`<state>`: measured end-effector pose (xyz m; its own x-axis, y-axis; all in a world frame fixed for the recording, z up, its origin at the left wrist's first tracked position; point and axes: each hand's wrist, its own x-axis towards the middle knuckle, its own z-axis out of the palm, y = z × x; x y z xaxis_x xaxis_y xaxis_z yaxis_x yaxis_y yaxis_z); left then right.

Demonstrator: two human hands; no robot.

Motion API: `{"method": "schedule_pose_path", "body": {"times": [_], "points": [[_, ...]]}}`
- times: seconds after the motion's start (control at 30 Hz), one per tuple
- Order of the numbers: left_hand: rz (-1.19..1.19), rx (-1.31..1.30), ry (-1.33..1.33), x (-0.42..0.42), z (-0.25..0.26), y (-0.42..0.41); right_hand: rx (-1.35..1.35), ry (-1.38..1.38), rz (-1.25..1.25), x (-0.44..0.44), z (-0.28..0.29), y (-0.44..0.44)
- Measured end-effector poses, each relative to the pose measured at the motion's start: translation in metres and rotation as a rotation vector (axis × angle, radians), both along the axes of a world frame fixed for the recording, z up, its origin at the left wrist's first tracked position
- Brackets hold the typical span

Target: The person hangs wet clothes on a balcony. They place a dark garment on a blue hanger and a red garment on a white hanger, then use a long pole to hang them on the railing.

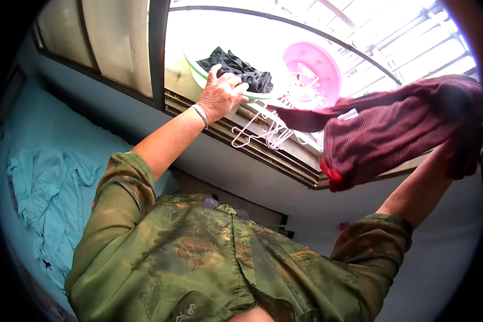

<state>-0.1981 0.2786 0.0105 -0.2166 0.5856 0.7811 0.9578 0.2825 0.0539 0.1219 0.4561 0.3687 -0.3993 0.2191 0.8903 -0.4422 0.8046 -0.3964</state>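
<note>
My left hand (221,93), with a silver bracelet at the wrist, reaches to the near rim of a pale green basin (203,82). Its fingers are spread beside the black cloth (237,72) heaped in that basin, and nothing shows in its grip. A dark red ribbed knit garment (382,129) with bright red edging is held up at the right. My right forearm (420,187) rises into its far end, where the cloth hides the hand. White hangers (277,135) hang at the sill between my hands.
Behind the hangers leans a pink basin (330,74), with more white hangers before it. Window tracks (265,161) run along the sill, and a metal grille (418,36) lies beyond. Frosted panes (120,44) stand at the left. Below them is a bed (72,124) with a crumpled turquoise cloth (52,185).
</note>
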Motion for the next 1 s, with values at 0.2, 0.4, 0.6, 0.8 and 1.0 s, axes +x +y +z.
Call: {"method": "schedule_pose_path", "body": {"times": [0.2, 0.4, 0.6, 0.8, 1.0], "points": [[-0.142, 0.191, -0.065, 0.024, 0.010, 0.000, -0.080, 0.009, -0.228, 0.088, -0.022, -0.036], [-0.981, -0.242, -1.017, 0.154, 0.041, 0.010, -0.260, 0.041, -0.370, 0.127, -0.076, -0.049], [-1.516, -0.287, -1.139, 0.269, 0.028, 0.042, -0.560, 0.042, -0.405, 0.146, -0.201, -0.016], [-1.197, -0.674, -1.513, 0.268, -0.067, 0.040, -0.854, 0.043, -0.433, 0.182, -0.339, -0.003], [-0.889, -0.613, -1.635, 0.247, -0.101, 0.022, -1.050, 0.006, -0.415, 0.231, -0.424, -0.026]]}}
